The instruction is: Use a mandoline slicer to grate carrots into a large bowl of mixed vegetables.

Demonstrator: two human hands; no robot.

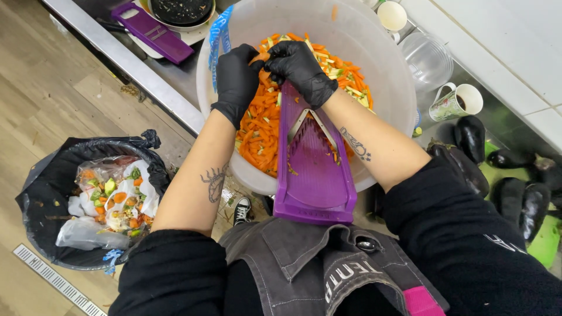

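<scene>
While both gloved hands meet at frame centre-top, left hand (236, 79) and right hand (302, 67) pinch a carrot piece (261, 58) atop the purple slicer (313, 164), over the white bowl (386, 88).

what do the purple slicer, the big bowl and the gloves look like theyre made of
Purple slicer: likely hard plastic, glossy, with a metal-looking V blade. Big bowl: translucent whitish plastic; the light shows through its wall. Gloves on the left hand and right hand: thin black rubbery material, probably nitrile, faintly shiny.
</scene>
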